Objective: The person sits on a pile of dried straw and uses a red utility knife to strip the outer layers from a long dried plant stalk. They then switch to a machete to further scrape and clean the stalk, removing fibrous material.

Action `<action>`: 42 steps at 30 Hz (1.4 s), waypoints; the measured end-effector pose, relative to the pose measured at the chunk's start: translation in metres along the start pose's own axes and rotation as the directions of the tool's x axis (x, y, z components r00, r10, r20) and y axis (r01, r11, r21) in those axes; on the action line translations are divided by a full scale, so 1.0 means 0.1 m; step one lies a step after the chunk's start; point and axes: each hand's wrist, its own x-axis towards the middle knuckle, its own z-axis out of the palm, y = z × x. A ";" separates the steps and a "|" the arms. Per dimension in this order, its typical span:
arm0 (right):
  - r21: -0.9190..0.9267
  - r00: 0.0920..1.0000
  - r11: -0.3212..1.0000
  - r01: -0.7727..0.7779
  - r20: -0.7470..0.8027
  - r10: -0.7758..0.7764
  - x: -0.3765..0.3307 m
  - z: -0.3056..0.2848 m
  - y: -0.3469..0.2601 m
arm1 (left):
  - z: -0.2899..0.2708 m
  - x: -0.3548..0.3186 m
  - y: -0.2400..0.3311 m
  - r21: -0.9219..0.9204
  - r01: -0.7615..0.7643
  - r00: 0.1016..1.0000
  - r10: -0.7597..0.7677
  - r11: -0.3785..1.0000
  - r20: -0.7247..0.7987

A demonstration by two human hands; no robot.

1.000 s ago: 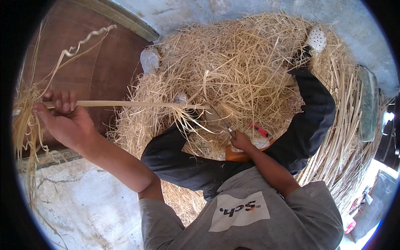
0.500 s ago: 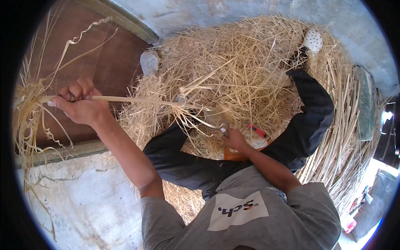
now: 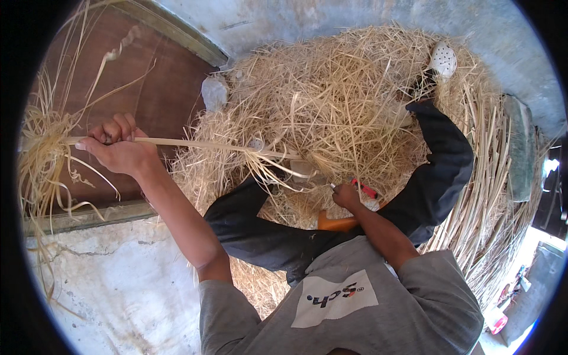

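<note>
My left hand [image 3: 121,145] is closed round a long pale cane stick [image 3: 201,144], which stretches level to the right across the shavings. Beyond that hand, a tangle of curled shavings [image 3: 44,145] hangs from the stick's left part. Thin peeled strips [image 3: 260,165] fan out from the stick near its right end. My right hand [image 3: 346,196] is closed on a small tool with a metal end [image 3: 333,186], a short gap from those strips; most of the tool is hidden in the fist. A red and black handled tool [image 3: 365,189] lies just beyond the right hand.
A heap of straw-like shavings [image 3: 331,89] spreads around my legs. Long canes [image 3: 473,189] are stacked at the right. An orange object [image 3: 337,222] sits by my lap. A brown door panel [image 3: 154,77] and a pale wall [image 3: 130,278] border the left.
My right hand has moved right with its tool, away from the stick's peeled strips. My left hand has shifted slightly to the right, and the hanging shavings have swung.
</note>
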 end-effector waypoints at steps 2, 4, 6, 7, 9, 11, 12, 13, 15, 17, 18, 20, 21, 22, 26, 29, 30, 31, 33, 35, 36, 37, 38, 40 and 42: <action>0.084 1.000 0.996 0.006 -0.009 -0.006 -0.02 0.00 -0.07 | -0.02 0.01 0.01 0.012 0.002 1.000 -0.002 1.000 0.004; 0.167 0.999 0.985 0.034 -0.040 -0.028 -0.03 -0.05 -0.25 | -0.02 0.02 -0.01 0.027 0.010 1.000 -0.010 1.000 -0.006; 0.238 0.993 0.966 0.099 -0.091 -0.079 0.02 -0.20 -0.57 | 0.02 -0.02 -0.02 0.054 0.005 1.000 -0.005 0.999 -0.010; 0.299 0.982 0.939 0.172 -0.131 -0.138 0.02 -0.26 -0.70 | 0.03 -0.03 -0.03 0.068 0.002 1.000 -0.001 0.998 -0.013; 0.409 0.944 0.856 0.317 -0.221 -0.244 0.01 -0.35 -0.88 | 0.02 -0.02 -0.05 0.077 -0.007 1.000 0.007 0.997 0.005; 0.351 0.973 0.912 0.210 -0.167 -0.160 -0.07 -0.25 -0.69 | 0.01 -0.01 -0.04 0.090 -0.018 1.000 0.018 0.996 0.003; 0.319 0.983 0.935 0.156 -0.147 -0.114 -0.11 -0.17 -0.51 | 0.00 0.00 -0.03 0.096 -0.024 1.000 0.025 0.995 -0.008; 0.180 0.999 0.983 -0.036 -0.024 0.041 -0.07 0.08 -0.08 | 0.02 0.01 -0.02 0.099 -0.028 0.999 0.030 0.995 -0.019; -0.012 0.975 0.978 -0.208 0.083 0.208 -0.03 0.14 0.21 | -0.07 0.05 -0.04 0.082 -0.036 0.999 0.035 0.996 0.007; -0.007 0.989 0.990 -0.140 0.044 0.140 -0.03 0.03 0.12 | -0.11 0.08 -0.03 0.081 -0.023 1.000 0.024 0.996 -0.009; 0.020 0.997 0.997 -0.071 -0.003 0.071 0.00 0.07 0.10 | -0.10 0.07 -0.02 0.087 -0.002 0.999 0.006 0.996 -0.047; 0.095 0.998 0.995 -0.012 -0.057 0.017 0.02 0.11 0.08 | -0.09 0.05 0.01 0.071 0.024 0.997 -0.018 0.997 -0.081; 0.152 0.998 0.988 -0.022 -0.062 0.032 0.01 0.02 -0.09 | -0.10 0.04 0.00 0.050 0.026 0.997 -0.023 0.998 -0.072; 0.204 0.997 0.979 -0.027 -0.062 0.041 -0.02 -0.11 -0.31 | -0.13 0.04 0.01 0.034 0.026 0.997 -0.024 0.999 -0.069; 0.531 0.980 0.843 0.086 -0.197 0.024 -0.13 -0.71 -0.88 | -0.20 0.02 0.01 -0.064 0.048 0.999 -0.046 0.997 0.028; 0.657 0.974 0.747 0.099 -0.217 0.062 -0.63 -1.64 -1.47 | -0.21 -0.03 0.03 -0.129 0.056 0.998 -0.053 0.990 0.025; 0.660 0.973 0.743 0.112 -0.225 0.054 -0.80 -1.89 -1.62 | -0.18 -0.04 0.05 -0.145 0.059 0.998 -0.058 0.988 0.015; 0.661 0.972 0.740 0.125 -0.232 0.044 -0.99 -2.10 -1.74 | -0.17 -0.06 0.06 -0.160 0.062 0.998 -0.062 0.985 0.003; 0.648 0.966 0.741 0.175 -0.257 -0.003 -1.28 -2.33 -1.95 | -0.08 -0.10 0.07 -0.178 0.066 0.998 -0.066 0.982 0.001; 0.619 0.953 0.743 0.256 -0.291 -0.087 -1.44 -2.36 -2.17 | 0.06 -0.18 0.07 -0.162 0.047 0.999 -0.050 0.986 -0.013; 0.611 0.953 0.740 0.282 -0.265 -0.145 -1.44 -2.31 -2.25 | 0.13 -0.22 0.07 -0.170 0.069 0.996 -0.077 0.983 -0.042; 0.605 0.950 0.734 0.309 -0.239 -0.203 -1.41 -2.22 -2.34 | 0.21 -0.27 0.07 -0.145 0.062 0.998 -0.065 0.987 -0.013; 0.599 0.942 0.727 0.336 -0.211 -0.262 -1.36 -2.12 -2.40 | 0.29 -0.32 0.09 -0.119 0.053 0.999 -0.052 0.991 0.015; 0.524 0.944 0.786 0.328 -0.209 -0.255 -1.10 -1.65 -2.36 | 0.41 -0.33 0.05 -0.062 0.025 0.999 -0.022 0.998 0.049; 0.442 0.951 0.846 0.296 -0.217 -0.220 -0.84 -1.29 -2.21 | 0.44 -0.34 0.07 -0.069 0.061 0.998 -0.060 0.996 0.018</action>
